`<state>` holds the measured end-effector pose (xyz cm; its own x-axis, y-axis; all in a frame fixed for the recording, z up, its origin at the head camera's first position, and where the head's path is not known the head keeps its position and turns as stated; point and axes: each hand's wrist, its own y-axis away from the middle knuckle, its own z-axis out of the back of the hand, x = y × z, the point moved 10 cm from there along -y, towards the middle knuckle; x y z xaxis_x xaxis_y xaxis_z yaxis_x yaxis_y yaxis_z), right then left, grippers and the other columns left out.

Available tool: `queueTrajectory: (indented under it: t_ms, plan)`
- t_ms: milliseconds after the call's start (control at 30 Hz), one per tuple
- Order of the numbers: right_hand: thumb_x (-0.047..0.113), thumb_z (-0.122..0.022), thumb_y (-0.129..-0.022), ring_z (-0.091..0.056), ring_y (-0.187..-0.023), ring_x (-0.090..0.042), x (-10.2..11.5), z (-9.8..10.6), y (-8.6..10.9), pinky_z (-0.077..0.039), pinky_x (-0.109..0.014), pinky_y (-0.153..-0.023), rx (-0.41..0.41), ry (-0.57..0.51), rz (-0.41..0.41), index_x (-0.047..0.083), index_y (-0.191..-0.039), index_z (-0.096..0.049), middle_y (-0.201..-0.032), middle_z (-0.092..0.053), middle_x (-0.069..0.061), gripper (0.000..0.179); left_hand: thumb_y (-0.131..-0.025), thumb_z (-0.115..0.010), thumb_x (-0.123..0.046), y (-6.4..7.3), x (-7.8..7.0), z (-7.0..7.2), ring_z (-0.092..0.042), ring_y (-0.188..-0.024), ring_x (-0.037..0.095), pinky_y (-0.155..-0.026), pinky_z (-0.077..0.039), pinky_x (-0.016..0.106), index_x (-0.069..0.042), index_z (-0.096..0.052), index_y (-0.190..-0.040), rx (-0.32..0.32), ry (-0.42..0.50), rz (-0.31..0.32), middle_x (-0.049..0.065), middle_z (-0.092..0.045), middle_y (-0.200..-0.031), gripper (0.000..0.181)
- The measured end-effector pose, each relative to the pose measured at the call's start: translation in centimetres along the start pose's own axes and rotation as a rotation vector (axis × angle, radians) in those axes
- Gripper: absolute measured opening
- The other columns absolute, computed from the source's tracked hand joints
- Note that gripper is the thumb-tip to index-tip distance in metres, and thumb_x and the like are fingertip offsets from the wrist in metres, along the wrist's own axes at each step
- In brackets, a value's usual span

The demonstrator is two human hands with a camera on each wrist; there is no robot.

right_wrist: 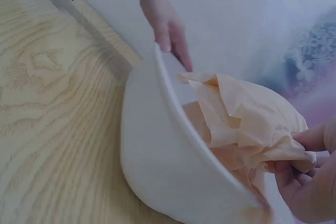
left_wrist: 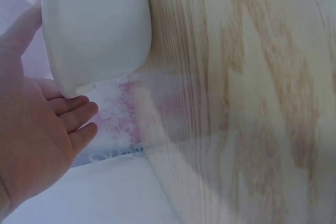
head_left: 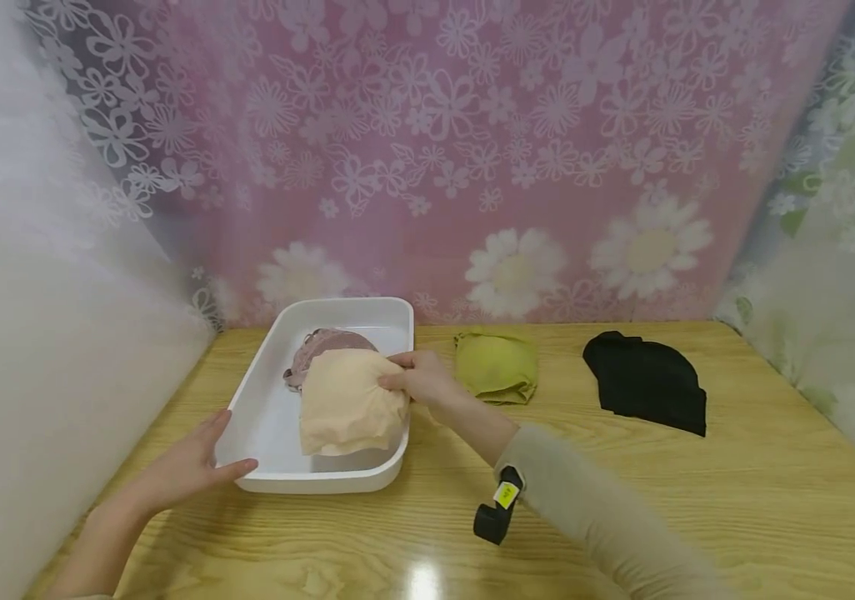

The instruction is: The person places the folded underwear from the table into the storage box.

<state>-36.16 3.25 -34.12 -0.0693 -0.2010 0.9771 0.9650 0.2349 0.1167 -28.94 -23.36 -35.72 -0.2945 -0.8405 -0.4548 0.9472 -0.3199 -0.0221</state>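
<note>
My right hand (head_left: pixel 423 379) pinches the right edge of a folded peach bra (head_left: pixel 348 404) between thumb and fingers. In the right wrist view the bra's rounded cup and thin fabric flaps (right_wrist: pixel 226 108) show above the tray's rim. Beneath and behind it in the head view, a folded mauve lace bra (head_left: pixel 333 342) lies partly covered inside the white tray (head_left: pixel 262 392). My left hand (head_left: pixel 187 462) rests at the tray's near left corner, thumb along the front rim and fairly straight fingers against the left side, as the left wrist view also shows.
On the wooden table (head_left: pixel 622 500), a folded green bra (head_left: pixel 497 367) lies right of the tray. Farther right is a folded black bra (head_left: pixel 648 379). A pink flowered curtain (head_left: pixel 435 167) stands behind, with pale sheets at both sides. A black strap (head_left: pixel 497 508) hangs at the right cuff.
</note>
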Motion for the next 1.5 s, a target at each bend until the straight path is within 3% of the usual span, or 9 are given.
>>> queueTrajectory:
  t_ms: [200,367,533,700,867,1000,1133,1333,1500]
  plan:
    - [-0.001,-0.066,-0.082,-0.059,-0.061,-0.009,-0.7,-2.4,-1.1,-0.049,-0.019,-0.052,-0.024,0.062,0.018,-0.009,-0.121,-0.056,-0.101,-0.066,-0.017,0.041,-0.083,-0.064,-0.046,-0.1,0.0,0.0,-0.022,-0.126,0.055,-0.098,-0.024,0.064,0.021,-0.019,-0.136,0.0,0.001,-0.001,0.043,-0.021,-0.138,0.096]
    - [-0.001,-0.07,-0.077,-0.064,-0.085,-0.022,-0.8,-3.6,-1.7,-0.054,-0.028,-0.069,-0.073,0.18,0.024,-0.009,-0.113,-0.062,-0.106,-0.064,-0.018,0.038,-0.083,-0.064,-0.046,-0.1,0.1,0.0,-0.023,-0.126,0.055,-0.098,-0.024,0.063,0.021,-0.02,-0.136,-0.003,-0.001,-0.005,0.043,-0.022,-0.137,0.096]
    - [0.003,-0.073,-0.073,-0.059,-0.102,-0.029,-1.2,-5.1,-2.0,-0.051,-0.032,-0.082,-0.116,0.344,0.021,-0.005,-0.109,-0.066,-0.109,-0.064,-0.016,0.037,-0.083,-0.064,-0.046,0.0,0.0,0.0,-0.023,-0.125,0.056,-0.098,-0.024,0.064,0.021,-0.021,-0.135,-0.004,-0.004,-0.002,0.043,-0.023,-0.137,0.096]
    - [0.005,-0.075,-0.072,-0.061,-0.097,-0.029,-1.7,-7.1,-2.2,-0.052,-0.031,-0.077,-0.128,0.423,0.005,-0.004,-0.106,-0.068,-0.106,-0.066,-0.014,0.036,-0.083,-0.063,-0.047,0.1,0.1,-0.2,-0.023,-0.126,0.055,-0.098,-0.024,0.064,0.02,-0.021,-0.136,0.002,-0.01,0.006,0.043,-0.022,-0.137,0.096]
    - [0.007,-0.073,-0.073,-0.061,-0.096,-0.028,-2.2,-8.0,-2.0,-0.05,-0.034,-0.081,-0.136,0.481,-0.033,-0.003,-0.105,-0.068,-0.106,-0.066,-0.012,0.033,-0.084,-0.063,-0.048,0.0,0.0,-0.2,-0.022,-0.126,0.055,-0.098,-0.023,0.064,0.02,-0.02,-0.137,-0.001,-0.009,0.002,0.042,-0.022,-0.138,0.096]
    - [0.002,-0.068,-0.071,-0.059,-0.077,-0.023,-2.4,-8.0,-1.9,-0.05,-0.033,-0.067,-0.137,0.508,-0.043,-0.002,-0.089,-0.07,-0.087,-0.067,-0.01,0.018,-0.083,-0.063,-0.047,0.0,0.1,-0.1,-0.023,-0.126,0.055,-0.098,-0.024,0.063,0.02,-0.02,-0.136,-0.005,-0.015,0.003,0.042,-0.023,-0.137,0.096]
    - [-0.001,-0.066,-0.07,-0.047,-0.06,-0.019,-2.7,-7.8,-1.6,-0.041,-0.027,-0.052,-0.112,0.505,-0.052,0.002,-0.073,-0.064,-0.067,-0.055,-0.005,0.004,-0.084,-0.063,-0.047,0.1,0.2,-0.2,-0.023,-0.126,0.055,-0.098,-0.025,0.064,0.02,-0.019,-0.137,0.002,-0.009,0.011,0.042,-0.022,-0.138,0.097]
    - [0.003,-0.065,-0.068,-0.038,-0.051,-0.015,-2.2,-7.2,-1.5,-0.033,-0.026,-0.043,-0.078,0.64,0.0,0.012,-0.054,-0.039,-0.055,-0.039,0.0,0.031,-0.084,-0.063,-0.047,0.0,0.2,-0.2,-0.024,-0.125,0.055,-0.098,-0.025,0.064,0.02,-0.019,-0.137,0.005,-0.01,0.005,0.042,-0.022,-0.138,0.096]
    - [0.007,-0.063,-0.071,-0.038,-0.049,-0.013,-0.8,-6.6,-1.4,-0.033,-0.024,-0.042,-0.054,0.799,0.079,0.014,-0.052,-0.036,-0.052,-0.038,0.002,0.034,-0.084,-0.063,-0.048,0.0,0.0,-0.2,-0.024,-0.126,0.055,-0.098,-0.025,0.064,0.021,-0.02,-0.136,0.004,-0.022,0.003,0.042,-0.023,-0.137,0.096]
